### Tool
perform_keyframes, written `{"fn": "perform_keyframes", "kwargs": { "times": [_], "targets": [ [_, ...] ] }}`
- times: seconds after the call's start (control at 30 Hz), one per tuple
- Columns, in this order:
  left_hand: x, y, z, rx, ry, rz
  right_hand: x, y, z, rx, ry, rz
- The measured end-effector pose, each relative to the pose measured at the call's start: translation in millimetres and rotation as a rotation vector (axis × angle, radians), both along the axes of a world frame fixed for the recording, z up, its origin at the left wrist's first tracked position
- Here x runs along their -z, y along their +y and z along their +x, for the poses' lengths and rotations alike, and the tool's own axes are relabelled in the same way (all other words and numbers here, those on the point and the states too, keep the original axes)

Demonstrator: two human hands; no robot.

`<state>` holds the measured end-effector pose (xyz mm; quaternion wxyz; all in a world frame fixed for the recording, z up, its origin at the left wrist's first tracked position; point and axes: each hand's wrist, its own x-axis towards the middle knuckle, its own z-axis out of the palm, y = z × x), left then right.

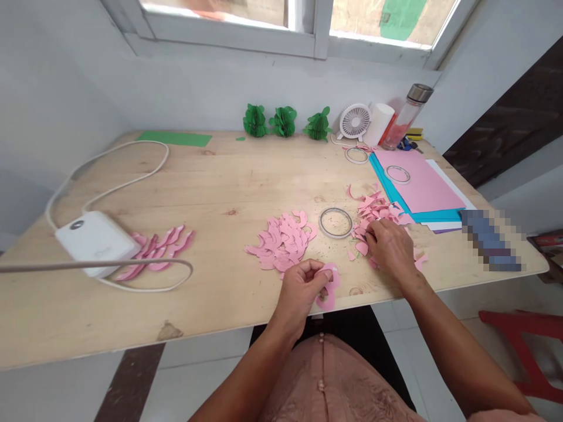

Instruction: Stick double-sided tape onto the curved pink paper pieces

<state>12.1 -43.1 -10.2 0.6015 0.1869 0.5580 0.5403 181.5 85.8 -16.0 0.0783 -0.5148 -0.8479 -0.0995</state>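
My left hand (304, 287) is closed in a pinch on a curved pink paper cutout (328, 300), held just above the table's front edge. My right hand (390, 246) reaches into a heap of pink paper scraps (378, 211); its fingertips are bent down among them, and what they hold, if anything, is hidden. Left of centre lies a pile of curved pink paper pieces (281, 240). Between the pile and the scraps a roll of double-sided tape (335, 223) lies flat. Further left, several layered pink paper strips (162, 249) rest beside a white box.
The white box (97, 240) has a looping cable on the left. Three green paper ornaments (284, 122), a small fan (354, 122) and a glass bottle (407, 117) stand along the back. Coloured paper sheets (422, 187) carry another tape roll (397, 174). A red stool (528, 346) stands right.
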Motion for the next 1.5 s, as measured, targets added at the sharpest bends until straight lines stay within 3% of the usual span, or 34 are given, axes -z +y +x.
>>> {"fn": "perform_keyframes", "kwargs": {
  "times": [0.47, 0.63, 0.87, 1.03, 1.5],
  "targets": [
    [-1.3, 0, -2, -0.014, -0.077, 0.001, 1.1, -1, 4, 0.135, 0.286, -0.085],
    [-4.1, 4, -3, -0.027, -0.168, 0.048, -5.7, -13, 3, 0.125, 0.666, -0.054],
    [-10.9, 9, 0, -0.05, -0.185, 0.085, -18.2, -70, -26, -0.058, 1.0, -0.345],
    [-18.5, 3, -1, 0.01, -0.243, 0.125, -10.8, -84, -41, 0.028, 1.387, -0.623],
    [-14.0, 0, -2, 0.0, -0.289, 0.132, -8.3, -90, -46, 0.072, 1.612, -0.712]
  ]
}}
